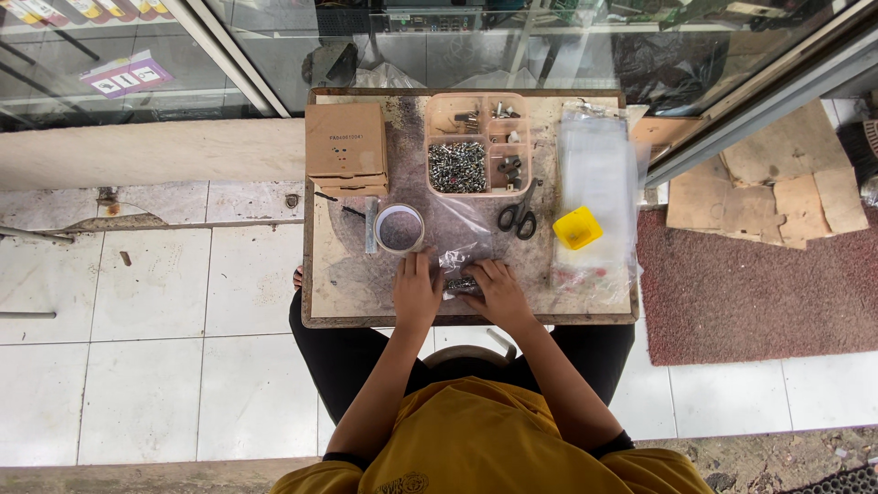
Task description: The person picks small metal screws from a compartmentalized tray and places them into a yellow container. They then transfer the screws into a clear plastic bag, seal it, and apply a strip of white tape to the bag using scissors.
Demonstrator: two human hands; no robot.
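both hands, left hand (417, 291) and right hand (495, 291), apparently hold a small plastic bag (460, 271).

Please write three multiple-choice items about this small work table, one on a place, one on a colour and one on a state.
1. Where do the scissors lie?
A. Just below the compartment tray
B. On top of the cardboard box
C. On the floor tiles

2. What colour is the small square tub at the right of the table?
A. Blue
B. Yellow
C. Green

3. What are the left hand and the right hand doing?
A. Both resting on the lap
B. Both at a small clear bag of small dark parts
C. One lifting the scissors

Answers: 1 A, the black handles sit right under the tray's lower edge. 2 B, the tub is bright yellow. 3 B, both hands meet at the bag near the table's front edge.
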